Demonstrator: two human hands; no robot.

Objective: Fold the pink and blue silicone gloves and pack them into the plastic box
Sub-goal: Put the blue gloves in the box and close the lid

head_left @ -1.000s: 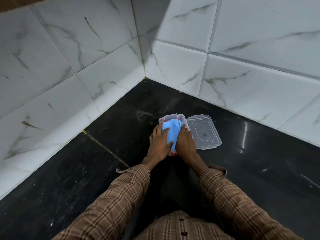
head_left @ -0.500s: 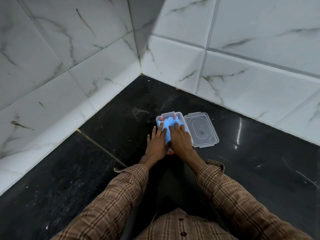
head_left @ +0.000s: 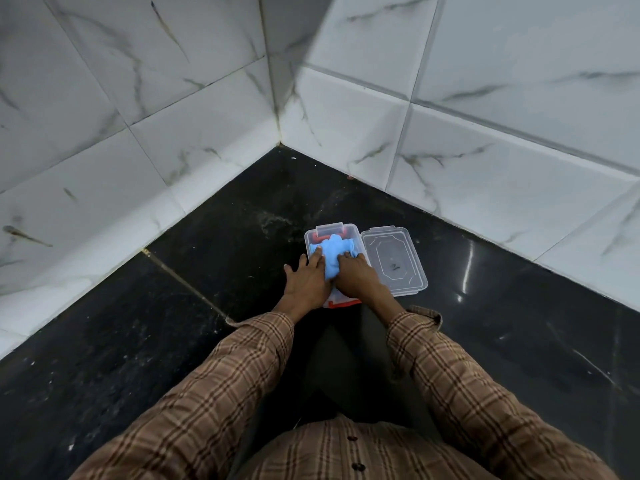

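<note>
A clear plastic box with red clips stands on the black floor near the wall corner. A folded blue silicone glove lies in it, bulging above the rim. My left hand lies flat with straight fingers on the glove's left side and the box edge. My right hand presses its fingers on the glove's right side. Under the blue glove a pale pink edge shows by the near red clip; whether it is the pink glove I cannot tell.
The box's clear lid lies flat on the floor, touching the box's right side. White marble-tiled walls meet in a corner behind the box. Glossy black floor spreads to the right and left. My checked sleeves fill the foreground.
Both hands have shifted slightly down the blue glove, exposing more of its far end. The glove sits lower and flatter in the box. The camera has tilted a little.
</note>
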